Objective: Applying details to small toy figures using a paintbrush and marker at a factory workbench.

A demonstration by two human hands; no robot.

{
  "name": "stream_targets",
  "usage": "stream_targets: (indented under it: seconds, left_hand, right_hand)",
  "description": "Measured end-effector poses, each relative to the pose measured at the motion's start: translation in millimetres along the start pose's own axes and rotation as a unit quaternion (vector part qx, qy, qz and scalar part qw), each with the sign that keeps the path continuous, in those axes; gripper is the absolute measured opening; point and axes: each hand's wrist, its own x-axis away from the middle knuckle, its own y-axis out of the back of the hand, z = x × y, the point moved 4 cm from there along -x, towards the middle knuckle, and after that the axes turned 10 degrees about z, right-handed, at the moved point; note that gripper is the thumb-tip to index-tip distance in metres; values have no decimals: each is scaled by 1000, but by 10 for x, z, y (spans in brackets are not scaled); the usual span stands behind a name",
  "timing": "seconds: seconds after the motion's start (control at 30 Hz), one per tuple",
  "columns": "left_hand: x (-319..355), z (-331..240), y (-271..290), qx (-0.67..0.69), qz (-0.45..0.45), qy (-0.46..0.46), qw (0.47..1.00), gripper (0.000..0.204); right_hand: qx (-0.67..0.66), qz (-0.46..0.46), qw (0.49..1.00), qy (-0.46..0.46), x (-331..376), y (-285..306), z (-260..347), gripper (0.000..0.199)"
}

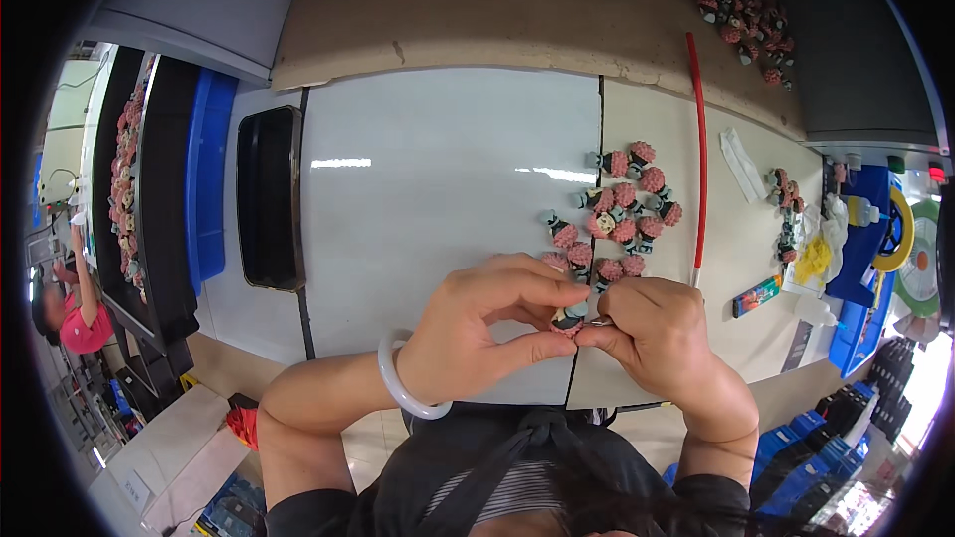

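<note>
My left hand point(476, 326), with a pale bangle point(396, 378) on its wrist, pinches a small figurine point(568, 319) between thumb and fingers. The figurine has a bumpy pink part and a dark and grey-green part. Closed beside it, my right hand point(652, 333) grips a thin metal tool point(599, 322) whose visible end meets the figurine; the rest is hidden in my fingers. Just beyond both hands, several like figurines point(623, 229) lie in a loose cluster on the white tabletop point(438, 179).
A black tray-like object point(269, 197) lies at the left, near a blue bin point(209, 179). A red rod point(699, 159) runs along the right side. More figurines point(736, 15) lie on the brown shelf point(477, 10). A person in pink point(85, 323) is at far left.
</note>
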Motion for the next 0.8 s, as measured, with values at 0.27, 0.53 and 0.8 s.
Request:
stream_targets:
  seconds: [0.27,0.53,0.8]
  left_hand:
    - [3,-32,3,-55,6,-21,998,42]
    - [13,-2,-12,39,3,41,998,41]
    - [21,24,12,15,0,4,1000,39]
  right_hand:
    - [37,-10,999,35,-11,-48,5,33]
    - [-2,-3,999,36,-19,-42,0,32]
    - [-47,-83,991,-97,106,208,-182,30]
